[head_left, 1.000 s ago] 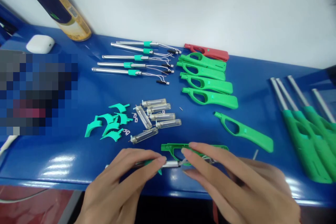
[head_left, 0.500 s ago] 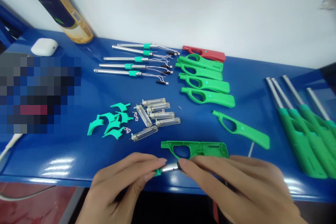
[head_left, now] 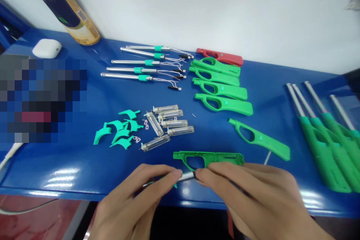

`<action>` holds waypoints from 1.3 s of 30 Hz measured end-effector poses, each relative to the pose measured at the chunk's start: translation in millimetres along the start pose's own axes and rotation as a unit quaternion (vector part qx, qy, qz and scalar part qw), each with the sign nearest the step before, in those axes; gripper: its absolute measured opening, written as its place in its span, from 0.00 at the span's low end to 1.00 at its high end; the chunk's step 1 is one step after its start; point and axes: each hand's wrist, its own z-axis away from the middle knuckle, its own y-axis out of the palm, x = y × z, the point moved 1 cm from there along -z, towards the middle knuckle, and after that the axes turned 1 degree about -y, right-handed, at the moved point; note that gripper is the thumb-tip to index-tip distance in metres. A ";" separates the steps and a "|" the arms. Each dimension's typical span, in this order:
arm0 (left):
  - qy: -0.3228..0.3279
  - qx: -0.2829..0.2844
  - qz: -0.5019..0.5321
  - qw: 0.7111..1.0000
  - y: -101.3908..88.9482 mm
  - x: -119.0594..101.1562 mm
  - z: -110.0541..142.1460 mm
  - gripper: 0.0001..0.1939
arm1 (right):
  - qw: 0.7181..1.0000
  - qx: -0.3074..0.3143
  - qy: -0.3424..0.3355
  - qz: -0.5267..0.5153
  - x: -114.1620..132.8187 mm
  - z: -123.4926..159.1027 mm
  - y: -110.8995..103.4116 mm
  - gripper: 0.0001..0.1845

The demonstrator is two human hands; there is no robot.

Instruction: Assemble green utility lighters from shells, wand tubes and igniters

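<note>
Near the table's front edge, my left hand (head_left: pixel 140 197) is closed around a metal lighter tube (head_left: pixel 186 176) with a bit of teal plastic showing below the fingers. My right hand (head_left: pixel 250 195) pinches the tube's dark right end between thumb and finger. Most of the tube is hidden by my fingers. Just beyond my hands lies an open green lighter shell half (head_left: pixel 219 157), inner side up, partly covered by my right fingers. Up and to the right rests another green shell half (head_left: pixel 261 140), outer side up, with a thin white stick (head_left: pixel 267 158) by it.
Clear fuel tanks (head_left: pixel 181 131) and teal triggers (head_left: pixel 121 142) lie mid-table. Behind them are metal tubes with wires (head_left: pixel 126 76), green shells (head_left: pixel 225 104) and a red shell (head_left: pixel 221 57). Lighters with tubes fitted (head_left: pixel 323 153) lie right. A bottle (head_left: pixel 84 33) stands back left.
My left fingers have shifted right along the tube and cover more of its teal part. My right fingers stay at its dark end. The parts on the table lie as before.
</note>
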 end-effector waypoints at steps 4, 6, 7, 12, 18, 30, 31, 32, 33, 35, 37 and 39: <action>0.000 0.006 -0.028 1.000 1.7 0.0 3.2 0.21 | 1.000 0.008 -0.007 -0.014 0.0 -0.3 1.9 0.18; 0.012 0.025 -0.048 0.998 1.5 2.4 3.1 0.22 | 0.999 0.024 -0.020 -0.020 0.2 -1.4 -0.3 0.21; 0.016 0.031 -0.053 0.998 1.3 3.9 3.0 0.22 | 0.999 0.032 -0.022 -0.022 0.3 -2.0 -1.6 0.22; 0.031 0.029 -0.050 0.998 2.2 8.0 4.2 0.22 | 0.999 0.043 -0.031 -0.004 1.3 -5.1 -5.5 0.22; 0.031 0.029 -0.050 0.998 5.4 9.9 2.5 0.23 | 0.996 0.043 -0.067 0.049 3.4 -6.7 -2.2 0.20; 0.029 -0.030 -0.043 0.998 4.2 11.9 -8.5 0.22 | 0.987 0.032 -0.131 0.087 -9.5 -20.1 17.8 0.21; 0.029 -0.035 -0.040 0.998 4.7 11.6 -10.0 0.22 | 0.987 0.033 -0.132 0.088 -10.8 -22.0 18.7 0.20; 0.029 -0.039 -0.040 0.998 5.2 11.2 -11.4 0.21 | 0.987 0.033 -0.131 0.088 -11.8 -23.8 19.2 0.20; 0.030 -0.041 -0.044 0.998 5.6 10.7 -12.7 0.22 | 0.987 0.032 -0.130 0.088 -12.6 -25.3 19.5 0.20; 0.029 -0.041 -0.056 0.997 6.4 9.8 -14.9 0.22 | 0.987 0.023 -0.129 0.089 -13.0 -26.4 19.6 0.21; 0.022 -0.048 -0.062 0.997 6.9 9.2 -16.3 0.22 | 0.987 0.021 -0.129 0.094 -12.2 -25.1 19.6 0.22; 0.018 -0.052 -0.074 0.996 7.1 9.0 -17.1 0.22 | 0.986 0.032 -0.130 0.098 -10.6 -22.0 19.7 0.22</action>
